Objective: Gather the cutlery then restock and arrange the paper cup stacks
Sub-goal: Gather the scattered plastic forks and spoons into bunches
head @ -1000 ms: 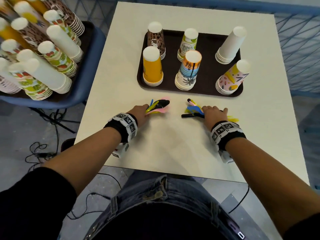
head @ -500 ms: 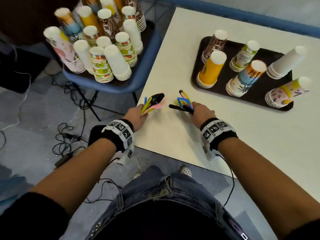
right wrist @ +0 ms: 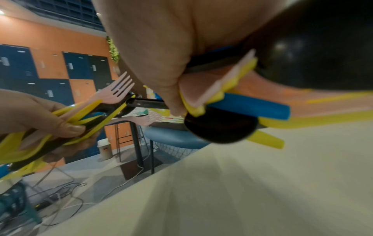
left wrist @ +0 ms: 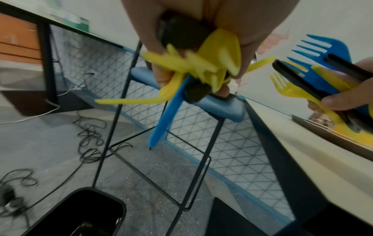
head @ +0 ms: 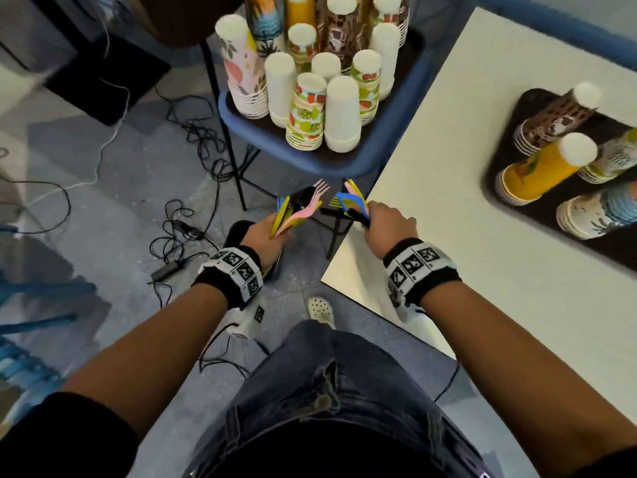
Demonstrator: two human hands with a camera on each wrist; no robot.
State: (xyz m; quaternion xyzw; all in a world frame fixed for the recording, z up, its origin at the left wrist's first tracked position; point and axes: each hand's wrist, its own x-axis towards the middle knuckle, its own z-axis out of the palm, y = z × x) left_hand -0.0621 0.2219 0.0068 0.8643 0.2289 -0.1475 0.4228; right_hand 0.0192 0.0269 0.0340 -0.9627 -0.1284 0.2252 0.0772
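My left hand (head: 265,236) grips a bundle of plastic cutlery (head: 298,208) in yellow, blue, pink and black, held over the floor left of the white table (head: 482,270). My right hand (head: 386,225) grips a second bundle of cutlery (head: 350,203) at the table's left corner. The wrist views show both handfuls: the left bundle (left wrist: 193,68) and the right bundle (right wrist: 232,102). Paper cup stacks (head: 544,163) lie tilted on a brown tray (head: 517,105) on the table. More cup stacks (head: 310,108) crowd a tray on the blue stool (head: 344,160).
A black bin (left wrist: 80,212) sits on the floor below my left hand. Cables (head: 193,139) and a power adapter (head: 165,270) trail across the grey floor. The stool's thin black legs (left wrist: 113,127) stand close to the table's edge.
I have turned left. Both hands lifted their cutlery off the table and moved left; the left hand now hangs over the floor, the right at the table corner.
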